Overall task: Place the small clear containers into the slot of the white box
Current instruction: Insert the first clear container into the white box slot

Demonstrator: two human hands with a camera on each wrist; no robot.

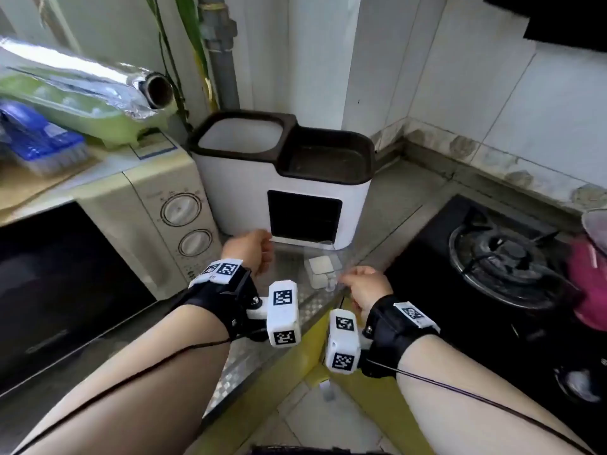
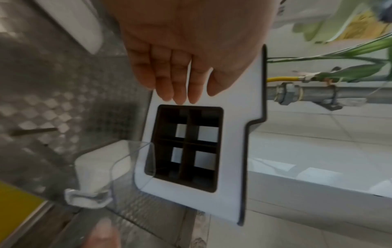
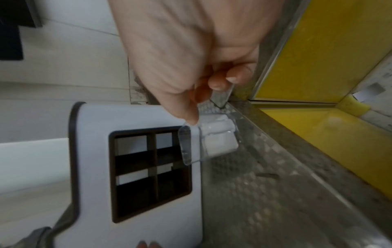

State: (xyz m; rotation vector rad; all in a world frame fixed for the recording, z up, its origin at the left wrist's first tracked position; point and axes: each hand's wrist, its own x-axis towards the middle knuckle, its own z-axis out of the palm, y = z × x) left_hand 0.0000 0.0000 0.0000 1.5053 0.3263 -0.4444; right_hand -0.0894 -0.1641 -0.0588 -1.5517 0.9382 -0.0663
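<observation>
The white box (image 1: 236,188) with a dark rim stands on the metal counter against the wall. Its dark front slot (image 1: 303,216) is split into four compartments (image 2: 186,146), and I see nothing in them. My right hand (image 1: 348,279) pinches the tab of a small clear container (image 1: 323,269) between thumb and finger (image 3: 218,82). The container (image 3: 212,139) is just in front of the slot's (image 3: 151,174) lower right corner, and something white shows through it. My left hand (image 2: 182,94) has straight fingers, with the tips at the box face beside the slot.
A microwave (image 1: 157,224) stands left of the box, with a foil roll (image 1: 98,80) and a blue brush (image 1: 42,139) on top. A gas hob (image 1: 505,257) lies to the right, with a pink thing (image 1: 588,284) at its edge. A pipe (image 1: 220,60) runs up behind.
</observation>
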